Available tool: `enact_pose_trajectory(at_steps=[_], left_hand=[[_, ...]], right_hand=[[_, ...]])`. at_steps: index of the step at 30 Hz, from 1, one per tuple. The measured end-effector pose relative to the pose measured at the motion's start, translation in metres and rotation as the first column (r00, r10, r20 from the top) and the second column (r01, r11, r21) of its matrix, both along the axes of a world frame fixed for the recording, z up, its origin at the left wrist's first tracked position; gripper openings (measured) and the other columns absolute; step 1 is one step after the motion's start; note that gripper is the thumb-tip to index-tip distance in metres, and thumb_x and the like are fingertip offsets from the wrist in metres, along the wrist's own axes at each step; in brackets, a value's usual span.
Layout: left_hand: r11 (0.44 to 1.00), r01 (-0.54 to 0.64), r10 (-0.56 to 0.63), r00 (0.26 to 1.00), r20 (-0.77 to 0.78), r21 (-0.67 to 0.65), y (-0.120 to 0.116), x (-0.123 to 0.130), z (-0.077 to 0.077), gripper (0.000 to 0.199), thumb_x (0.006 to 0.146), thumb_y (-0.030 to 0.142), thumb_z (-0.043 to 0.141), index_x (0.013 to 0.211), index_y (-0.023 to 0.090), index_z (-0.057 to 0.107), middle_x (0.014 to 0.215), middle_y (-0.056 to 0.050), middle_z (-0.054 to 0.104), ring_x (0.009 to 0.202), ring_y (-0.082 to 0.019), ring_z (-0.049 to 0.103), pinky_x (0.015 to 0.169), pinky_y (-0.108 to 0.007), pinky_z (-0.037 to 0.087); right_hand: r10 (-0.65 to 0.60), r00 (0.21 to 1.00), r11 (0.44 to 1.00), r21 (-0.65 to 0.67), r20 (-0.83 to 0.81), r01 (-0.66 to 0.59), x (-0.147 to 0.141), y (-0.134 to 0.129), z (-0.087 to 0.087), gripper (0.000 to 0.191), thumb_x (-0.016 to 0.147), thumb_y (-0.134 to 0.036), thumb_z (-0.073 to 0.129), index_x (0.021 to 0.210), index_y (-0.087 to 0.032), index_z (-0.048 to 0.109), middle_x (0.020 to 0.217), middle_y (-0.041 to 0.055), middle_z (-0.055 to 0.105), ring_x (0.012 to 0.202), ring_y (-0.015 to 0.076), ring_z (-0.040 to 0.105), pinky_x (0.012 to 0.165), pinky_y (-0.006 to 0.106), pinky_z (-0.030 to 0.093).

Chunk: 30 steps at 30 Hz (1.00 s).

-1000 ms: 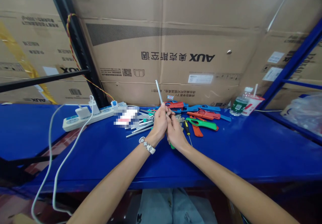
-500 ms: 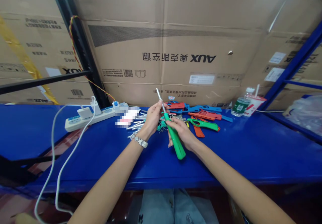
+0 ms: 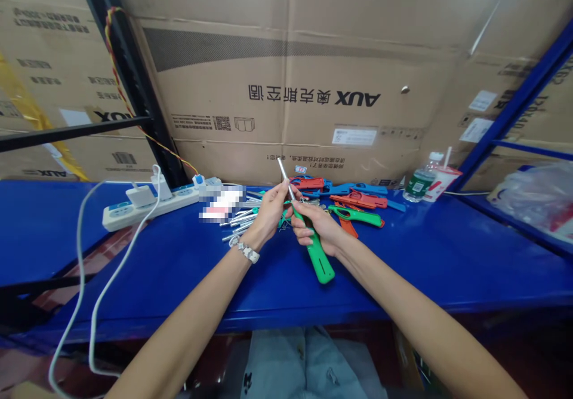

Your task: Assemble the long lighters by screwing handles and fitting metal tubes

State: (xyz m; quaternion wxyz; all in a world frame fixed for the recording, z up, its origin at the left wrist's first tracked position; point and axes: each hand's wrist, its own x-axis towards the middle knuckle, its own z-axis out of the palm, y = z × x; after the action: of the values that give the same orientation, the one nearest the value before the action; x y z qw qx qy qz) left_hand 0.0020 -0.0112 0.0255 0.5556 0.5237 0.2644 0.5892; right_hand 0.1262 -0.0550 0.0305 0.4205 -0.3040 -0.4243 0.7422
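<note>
A green long-nosed lighter (image 3: pixel 323 264) with a silver metal tube is held over the blue table, tilted with its tube pointing up and away. My left hand (image 3: pixel 269 211) is closed, pinching the tube between thumb and fingers. My right hand (image 3: pixel 321 230) is wrapped around the upper part of the green handle and hides much of it. Behind and left of my left hand lie several loose metal tubes (image 3: pixel 236 227). To the right of my right hand are a green lighter casing (image 3: pixel 358 215), red lighter casings (image 3: pixel 360 199) and blue ones (image 3: pixel 370 189).
On the left sits a white power strip (image 3: pixel 145 206) with plugs and a trailing cable. A water bottle (image 3: pixel 419 184) and a paper cup (image 3: pixel 441 184) stand at the back right. Large cardboard (image 3: pixel 224 64) rises behind the blue table (image 3: pixel 403 273); a blurred patch covers something near the tubes.
My right hand has shifted up along the handle and its fingers have curled further around it. The handle's lower end has turned slightly. The camera view has shifted a little.
</note>
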Motion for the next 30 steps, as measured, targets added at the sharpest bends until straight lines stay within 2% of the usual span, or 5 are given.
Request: enact_pose_trajectory(at_steps=[4,9,16,21,30], left_hand=[[1.0,0.023,-0.023,1.0,-0.003,-0.018,0.0,0.0,-0.004,0.048,0.082,0.062,0.068,0.073,0.015,0.064,0.067,-0.001,0.061,0.042,-0.005,0.041,0.039,-0.019,0.031],[0.998,0.051,-0.053,0.997,-0.056,-0.032,0.001,-0.001,-0.006,0.049,0.079,0.064,0.069,0.077,0.015,0.065,0.066,0.0,0.061,0.04,-0.004,0.04,0.038,-0.019,0.032],[0.999,0.025,-0.025,1.0,-0.009,0.03,-0.001,0.005,-0.008,0.049,0.078,0.064,0.07,0.075,0.016,0.065,0.07,-0.002,0.065,0.046,-0.006,0.043,0.043,-0.019,0.035],[1.0,0.014,-0.014,1.0,-0.011,0.002,-0.002,0.008,-0.011,0.044,0.081,0.059,0.071,0.075,0.015,0.067,0.07,-0.002,0.065,0.047,-0.006,0.044,0.045,-0.019,0.036],[0.999,-0.035,0.035,0.999,0.014,-0.021,-0.007,0.003,-0.005,0.041,0.084,0.056,0.069,0.075,0.016,0.066,0.073,-0.002,0.064,0.051,-0.006,0.051,0.043,-0.017,0.04]], right_hand=[[-0.007,0.999,1.0,-0.015,0.031,0.007,0.0,0.003,-0.004,0.033,0.087,-0.048,0.07,0.082,-0.017,0.06,0.052,-0.0097,0.044,0.035,0.0029,0.028,0.034,0.015,0.028],[-0.009,0.999,0.997,0.072,0.045,0.006,0.007,0.007,-0.007,0.027,0.08,-0.038,0.077,0.081,-0.014,0.064,0.065,-0.0007,0.062,0.052,0.0094,0.055,0.052,0.024,0.053],[-0.002,1.0,0.999,0.053,-0.023,0.003,0.005,0.004,-0.007,0.035,0.08,-0.043,0.079,0.078,-0.014,0.06,0.053,-0.009,0.044,0.041,0.0021,0.03,0.038,0.014,0.028],[-0.02,0.999,0.999,0.027,-0.027,0.021,0.002,0.002,-0.011,0.04,0.081,-0.052,0.076,0.079,-0.018,0.056,0.05,-0.0118,0.038,0.037,0.0024,0.026,0.035,0.013,0.025],[0.005,0.997,0.991,0.13,0.081,-0.015,0.007,0.004,-0.016,0.039,0.087,-0.054,0.068,0.082,-0.016,0.062,0.059,-0.0013,0.061,0.05,0.0126,0.059,0.05,0.029,0.056]])
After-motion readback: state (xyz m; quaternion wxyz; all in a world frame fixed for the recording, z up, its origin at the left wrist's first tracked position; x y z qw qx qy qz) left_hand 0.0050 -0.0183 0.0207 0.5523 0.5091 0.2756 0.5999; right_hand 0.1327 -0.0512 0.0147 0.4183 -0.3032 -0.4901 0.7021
